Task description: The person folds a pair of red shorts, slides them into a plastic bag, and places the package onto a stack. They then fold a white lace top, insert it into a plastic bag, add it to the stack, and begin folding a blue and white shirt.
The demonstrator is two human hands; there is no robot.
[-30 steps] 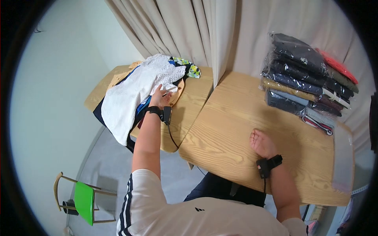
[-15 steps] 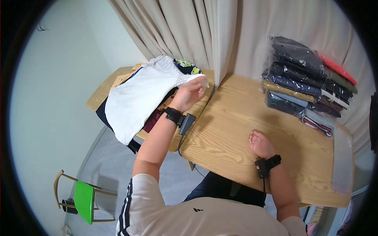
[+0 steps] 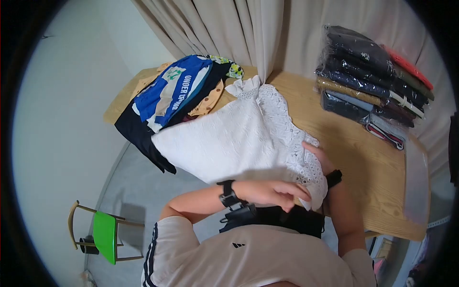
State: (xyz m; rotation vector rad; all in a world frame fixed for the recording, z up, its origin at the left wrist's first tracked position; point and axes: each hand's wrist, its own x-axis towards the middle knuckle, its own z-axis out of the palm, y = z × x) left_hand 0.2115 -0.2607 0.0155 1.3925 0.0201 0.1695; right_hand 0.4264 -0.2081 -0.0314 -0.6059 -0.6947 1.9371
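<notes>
A head-worn camera looks down at a wooden table (image 3: pixel 363 158) that runs across the middle of the frame. A white lace garment (image 3: pixel 248 138) lies spread over the table's centre, its lower edge hanging off the near side. The person's left hand (image 3: pixel 275 192), at lower centre, pinches the garment's scalloped hem with fingers closed on the cloth. The right hand (image 3: pixel 319 158), just right of centre, is mostly hidden under the lace; whether its fingers grip or only rest there cannot be told.

At upper left a heap of loose clothes (image 3: pixel 177 95) is topped by a blue printed shirt. At upper right stands a stack of bagged folded clothes (image 3: pixel 373 81). A green chair (image 3: pixel 103 237) sits at lower left.

The step in hand appears to be laying the garment flat. The next move likely calls for both hands to pull it smooth and square.
</notes>
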